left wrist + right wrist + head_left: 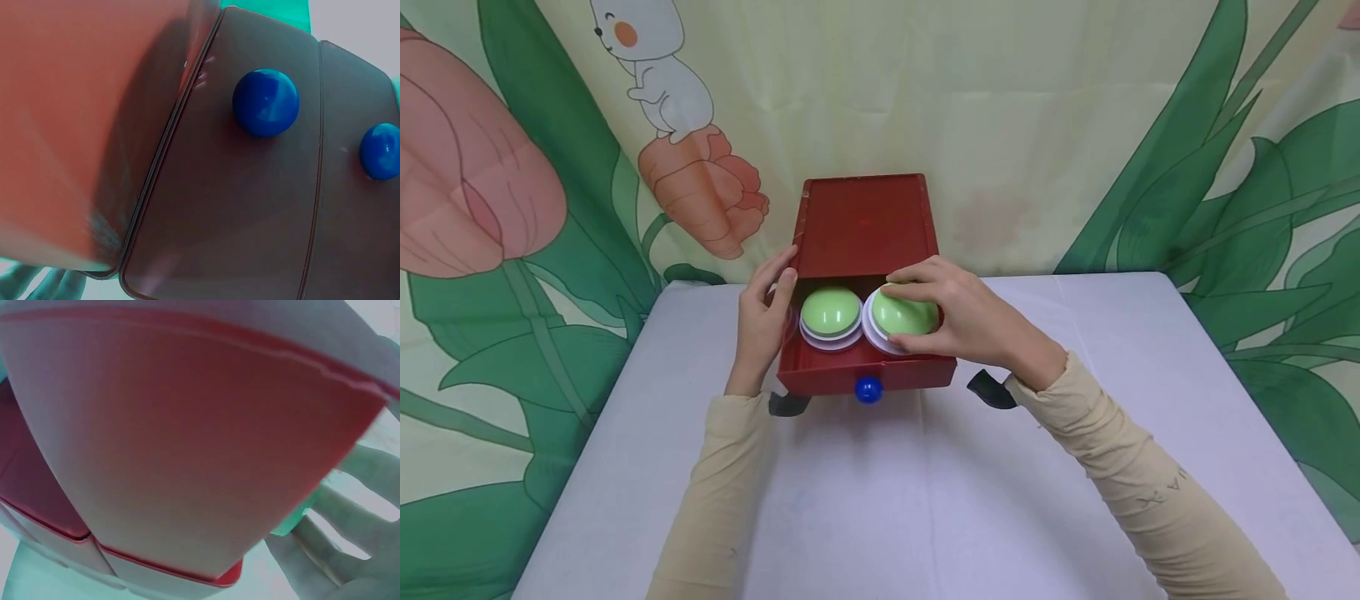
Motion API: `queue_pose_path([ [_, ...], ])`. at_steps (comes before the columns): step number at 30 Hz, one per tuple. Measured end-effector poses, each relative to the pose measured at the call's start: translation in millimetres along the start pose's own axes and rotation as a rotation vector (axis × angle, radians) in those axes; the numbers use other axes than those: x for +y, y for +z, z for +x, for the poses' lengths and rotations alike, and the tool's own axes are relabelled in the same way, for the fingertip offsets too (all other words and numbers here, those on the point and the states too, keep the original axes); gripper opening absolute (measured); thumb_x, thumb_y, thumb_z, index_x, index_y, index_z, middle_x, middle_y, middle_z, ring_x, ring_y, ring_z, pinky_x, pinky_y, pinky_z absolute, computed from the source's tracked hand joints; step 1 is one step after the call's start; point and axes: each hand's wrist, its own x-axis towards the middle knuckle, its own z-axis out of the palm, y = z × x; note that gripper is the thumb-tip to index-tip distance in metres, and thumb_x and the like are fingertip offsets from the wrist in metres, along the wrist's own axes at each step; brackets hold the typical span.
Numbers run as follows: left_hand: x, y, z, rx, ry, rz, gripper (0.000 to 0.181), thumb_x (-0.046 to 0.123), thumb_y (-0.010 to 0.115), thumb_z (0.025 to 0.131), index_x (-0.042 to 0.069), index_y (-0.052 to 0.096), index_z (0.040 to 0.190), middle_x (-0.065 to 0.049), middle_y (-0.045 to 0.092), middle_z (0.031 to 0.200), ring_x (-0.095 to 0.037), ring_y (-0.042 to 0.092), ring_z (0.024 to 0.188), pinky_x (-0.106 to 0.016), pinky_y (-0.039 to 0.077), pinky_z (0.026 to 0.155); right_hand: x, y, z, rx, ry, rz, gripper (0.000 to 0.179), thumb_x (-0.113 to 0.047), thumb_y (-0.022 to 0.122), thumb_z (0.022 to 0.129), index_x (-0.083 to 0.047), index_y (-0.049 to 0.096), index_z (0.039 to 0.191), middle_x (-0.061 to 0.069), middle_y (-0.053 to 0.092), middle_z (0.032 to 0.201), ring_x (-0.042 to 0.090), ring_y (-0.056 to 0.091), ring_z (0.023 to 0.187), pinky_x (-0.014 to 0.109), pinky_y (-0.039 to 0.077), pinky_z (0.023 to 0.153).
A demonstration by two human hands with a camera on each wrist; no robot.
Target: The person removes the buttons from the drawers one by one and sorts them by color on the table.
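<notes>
A red drawer cabinet (865,225) stands against the backdrop, its top drawer (820,382) pulled out toward me. Inside the drawer, two round pieces with glossy green domes on white bases sit side by side: the left green-domed piece (831,313) and the right green-domed piece (904,317). My right hand (958,312) holds the right one between thumb and fingers; in the right wrist view, the drawer's side hides most of what those fingers (356,519) grip. My left hand (762,321) rests along the cabinet's left side with its fingers extended. Blue knobs (265,103) show on the fronts in the left wrist view.
A white cloth (865,500) covers the table. Behind it hangs a backdrop (1000,150) printed with leaves, tulips and a rabbit on a carrot. Black pieces (991,389) show beside both wrists.
</notes>
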Motion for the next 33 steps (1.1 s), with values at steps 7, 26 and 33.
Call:
queue_pose_path([
  [7, 2.2, 2.2, 0.9, -0.006, -0.005, -0.008, 0.04, 0.02, 0.053, 0.103, 0.015, 0.056, 0.142, -0.003, 0.051, 0.147, -0.018, 0.048, 0.132, -0.039, 0.046, 0.108, -1.0, -6.3, -4.7, 0.054, -0.032, 0.018, 0.05, -0.025, 0.084, 0.08, -0.007, 0.07, 0.124, 0.009, 0.064, 0.128, 0.023, 0.056, 0.119, 0.038, 0.053, 0.093],
  [26, -1.3, 2.0, 0.8, -0.008, -0.028, -0.022, 0.04, 0.02, 0.053, 0.103, 0.014, 0.055, 0.143, -0.004, 0.049, 0.148, -0.018, 0.046, 0.135, -0.039, 0.044, 0.11, -2.0, -20.1, -6.9, 0.119, -0.06, 0.012, 0.052, -0.02, 0.085, 0.077, -0.004, 0.069, 0.124, 0.01, 0.064, 0.128, 0.025, 0.055, 0.119, 0.039, 0.055, 0.089],
  [33, -2.8, 0.2, 1.9, -0.001, -0.019, -0.025, 0.04, 0.023, 0.054, 0.103, 0.014, 0.056, 0.142, -0.005, 0.05, 0.148, -0.018, 0.046, 0.135, -0.04, 0.044, 0.11, 2.6, -26.8, -11.3, 0.14, -0.032, 0.008, 0.052, -0.016, 0.086, 0.076, -0.004, 0.069, 0.124, 0.01, 0.063, 0.129, 0.025, 0.054, 0.12, 0.041, 0.057, 0.087],
])
